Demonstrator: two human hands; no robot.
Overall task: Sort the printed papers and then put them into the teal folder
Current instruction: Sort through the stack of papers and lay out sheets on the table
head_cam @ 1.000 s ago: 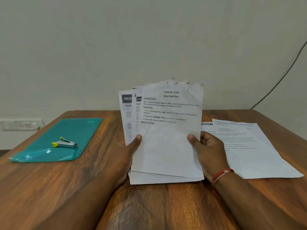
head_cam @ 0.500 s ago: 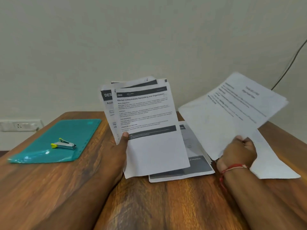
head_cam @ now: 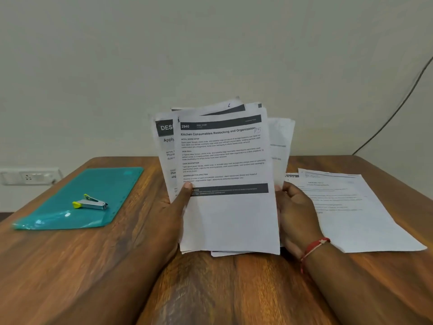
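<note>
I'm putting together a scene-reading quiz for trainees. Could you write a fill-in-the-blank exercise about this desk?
1. The teal folder lies to the ____ of the held papers.
2. The front sheet has the header number ____.
3. A red band circles the ____ wrist.
4. The small stapler rests on the ____.
Answers: left; 2940; right; folder.

Printed papers (head_cam: 230,184) fanned upright, mid-table; sorted sheets (head_cam: 351,207) flat right; teal folder (head_cam: 79,198) flat left.
</note>
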